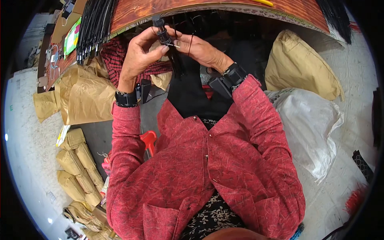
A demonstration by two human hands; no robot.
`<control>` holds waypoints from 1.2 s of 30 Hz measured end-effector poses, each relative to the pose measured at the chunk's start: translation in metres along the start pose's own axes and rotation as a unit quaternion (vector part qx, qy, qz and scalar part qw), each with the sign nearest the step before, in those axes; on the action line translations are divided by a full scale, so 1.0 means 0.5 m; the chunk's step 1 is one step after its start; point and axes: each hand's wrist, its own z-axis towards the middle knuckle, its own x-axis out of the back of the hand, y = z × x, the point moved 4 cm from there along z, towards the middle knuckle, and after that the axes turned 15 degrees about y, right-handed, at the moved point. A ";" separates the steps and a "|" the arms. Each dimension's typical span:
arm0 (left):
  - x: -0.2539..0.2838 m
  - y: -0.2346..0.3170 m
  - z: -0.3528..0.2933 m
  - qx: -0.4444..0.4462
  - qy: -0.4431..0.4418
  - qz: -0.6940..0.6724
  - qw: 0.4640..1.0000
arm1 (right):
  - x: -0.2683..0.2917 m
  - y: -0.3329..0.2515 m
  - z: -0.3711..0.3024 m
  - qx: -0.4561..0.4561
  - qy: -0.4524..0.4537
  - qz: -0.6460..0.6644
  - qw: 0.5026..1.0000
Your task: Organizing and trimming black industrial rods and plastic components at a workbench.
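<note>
My left hand [142, 56] is closed around a small bundle of black cables [163, 36], just in front of the table's near edge. Dark, thicker ends of the bundle stick up above its fingers, and the black lengths hang down below over my lap. A thin white strip [173, 45] crosses the bundle between the two thumbs. My right hand [202, 50] meets it from the other side, finger and thumb pinched at the strip's end. A thin black strand [191, 45] stands by the right fingers. Exactly how the strip passes round the bundle is hidden.
Ahead curves a reddish-brown wooden table [148, 14], with black cables [94, 28] draped over its left side and more black strands [336, 18] at the right. Brown paper bags [86, 94], wrapped brown packets [78, 164], a tan sack [300, 66] and a white sack [306, 124] flank me.
</note>
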 end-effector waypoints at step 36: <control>0.001 -0.024 -0.009 0.025 0.141 -0.029 0.989 | 0.010 -0.094 -0.027 0.236 0.218 -0.191 0.928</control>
